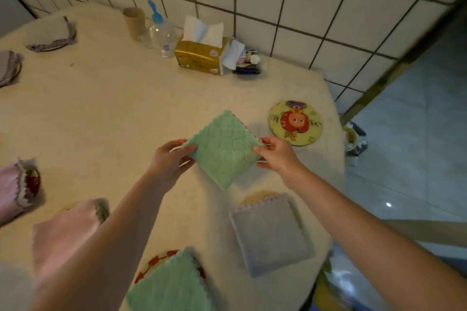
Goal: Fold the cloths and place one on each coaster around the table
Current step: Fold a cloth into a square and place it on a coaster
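Note:
A folded green cloth (223, 149) hangs above the table's middle. My left hand (170, 159) pinches its left corner and my right hand (276, 154) pinches its right corner. A bare round coaster (295, 122) with a cartoon picture lies just right of the cloth. A grey folded cloth (271, 233) covers a coaster near the front right edge. Another green cloth (169, 285) sits on a red-rimmed coaster at the front. Two pink cloths (63, 232) (10, 194) lie on coasters at the left. Further cloths (54, 36) (8, 68) rest at the far left.
A gold tissue box (199, 57), a clear bottle with a blue cap (161, 33) and a cardboard tube (134, 23) stand at the back by the tiled wall. The table (113, 98) ends at the right above a tiled floor (414, 159).

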The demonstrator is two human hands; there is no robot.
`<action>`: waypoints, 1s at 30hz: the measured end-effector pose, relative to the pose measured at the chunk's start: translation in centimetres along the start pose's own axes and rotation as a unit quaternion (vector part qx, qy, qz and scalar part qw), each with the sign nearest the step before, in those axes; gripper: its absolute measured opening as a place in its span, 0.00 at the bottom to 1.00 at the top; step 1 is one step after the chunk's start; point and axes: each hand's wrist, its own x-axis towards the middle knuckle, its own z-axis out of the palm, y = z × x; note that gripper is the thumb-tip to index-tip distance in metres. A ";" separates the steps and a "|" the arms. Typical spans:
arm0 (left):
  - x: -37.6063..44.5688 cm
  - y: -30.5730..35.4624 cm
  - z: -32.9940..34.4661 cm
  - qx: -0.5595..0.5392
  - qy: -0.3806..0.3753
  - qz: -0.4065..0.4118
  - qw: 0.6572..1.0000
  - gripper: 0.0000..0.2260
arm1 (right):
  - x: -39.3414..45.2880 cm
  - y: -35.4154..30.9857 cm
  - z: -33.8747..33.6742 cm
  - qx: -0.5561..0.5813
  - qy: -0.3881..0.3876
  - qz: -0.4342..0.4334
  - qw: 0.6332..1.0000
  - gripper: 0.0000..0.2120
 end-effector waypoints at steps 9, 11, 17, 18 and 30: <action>5.0 0.9 17.8 0.070 -0.024 0.029 0.997 0.07 | 5.1 1.0 -13.9 0.131 0.121 0.036 0.983 0.10; 6.1 0.9 19.4 0.091 -0.016 0.034 0.995 0.07 | 6.3 1.1 -14.6 0.129 0.132 0.039 0.982 0.09; 10.8 -0.8 23.6 0.179 0.013 0.033 0.983 0.07 | 10.9 3.1 -16.9 0.101 0.178 0.073 0.976 0.07; 11.3 -1.2 23.7 0.210 0.033 0.036 0.977 0.08 | 11.1 3.4 -17.1 0.085 0.180 0.073 0.977 0.06; 12.8 -1.9 24.1 0.364 0.084 0.101 0.922 0.10 | 11.4 4.6 -17.5 -0.119 0.205 0.003 0.971 0.08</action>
